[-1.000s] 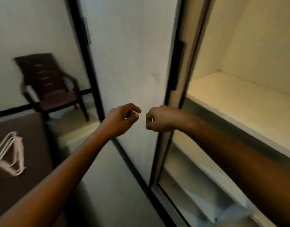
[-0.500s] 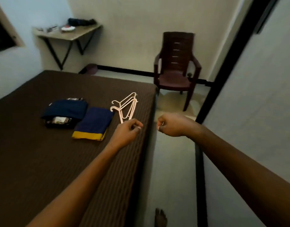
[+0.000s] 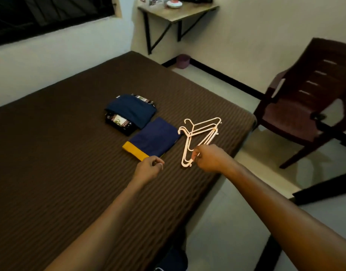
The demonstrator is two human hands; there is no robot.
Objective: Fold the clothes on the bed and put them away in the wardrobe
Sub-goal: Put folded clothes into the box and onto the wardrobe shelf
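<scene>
bare bed (image 3: 51,163) leftward, hangers (image 3: 197,137) beside clothes (image 3: 154,139)

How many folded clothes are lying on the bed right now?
2 piles: a dark blue stack farther back, a blue and yellow piece nearer, beside the hangers. The stack may hide more.
</scene>
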